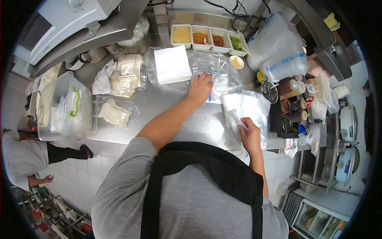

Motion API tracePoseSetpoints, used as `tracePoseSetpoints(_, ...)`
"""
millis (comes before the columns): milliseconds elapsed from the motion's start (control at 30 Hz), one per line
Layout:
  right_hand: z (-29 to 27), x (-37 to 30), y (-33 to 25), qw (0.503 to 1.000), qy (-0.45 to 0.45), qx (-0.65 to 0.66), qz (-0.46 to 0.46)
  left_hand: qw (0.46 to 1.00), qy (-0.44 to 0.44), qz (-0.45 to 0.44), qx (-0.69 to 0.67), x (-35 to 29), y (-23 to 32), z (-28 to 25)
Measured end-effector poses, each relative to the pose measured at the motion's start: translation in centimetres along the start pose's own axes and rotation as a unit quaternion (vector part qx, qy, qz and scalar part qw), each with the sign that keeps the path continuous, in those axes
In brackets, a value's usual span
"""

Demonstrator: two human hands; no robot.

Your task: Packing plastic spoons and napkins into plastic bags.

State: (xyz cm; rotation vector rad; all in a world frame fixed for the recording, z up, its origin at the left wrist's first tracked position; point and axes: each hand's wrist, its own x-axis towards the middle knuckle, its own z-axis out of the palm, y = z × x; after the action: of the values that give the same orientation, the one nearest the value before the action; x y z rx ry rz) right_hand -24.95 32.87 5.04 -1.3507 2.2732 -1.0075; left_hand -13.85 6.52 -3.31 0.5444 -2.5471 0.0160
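Observation:
My left hand (201, 85) reaches across the steel table, its curled fingers pressing on a clear plastic packet (219, 81) with white and blue on it. To the right and nearer me, my right hand (250, 131) pinches the edge of a folded white strip (235, 116), which lies over a flat stack of clear plastic bags (254, 104). Whether the strip is paper or plastic I cannot make out. Beside my left hand, a stack of white paper sheets (172, 65) rests on a crumpled clear plastic wrapper (151, 65).
Behind stand white tubs of toppings (200, 38) and a small white cup (236, 62). Bagged wooden cutlery (115, 112) and a clear bin (65, 107) are at left. Sauce bottles in a black rack (292, 115) and bulky plastic bags (276, 46) stand right. Another person (26, 157) is far left.

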Motion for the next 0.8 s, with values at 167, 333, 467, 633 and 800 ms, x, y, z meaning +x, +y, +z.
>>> tracePoseSetpoints(167,-0.4,0.0,-0.7,1.000,-0.002,-0.004,0.021,0.997,-0.011,-0.052,-0.059,1.4,0.0,-2.4)
tracePoseSetpoints(333,-0.1,0.8,-2.4,0.999,0.023,0.035,0.009,0.906,-0.235,-0.227,-0.270,3.3,-1.4,-5.7)
tracePoseSetpoints(467,2.2,2.1,-0.4,0.997,0.018,0.022,-0.068,0.846,-0.349,-0.226,-0.334,4.0,-1.7,-7.9)
tracePoseSetpoints(633,5.7,5.2,-1.3,0.994,0.013,0.108,0.031,0.803,-0.365,-0.038,-0.470,0.5,1.8,-10.5)
tracePoseSetpoints(800,7.9,7.6,-2.2,0.954,0.005,0.289,0.075,0.795,-0.217,-0.143,-0.548,-1.4,2.2,-12.6)
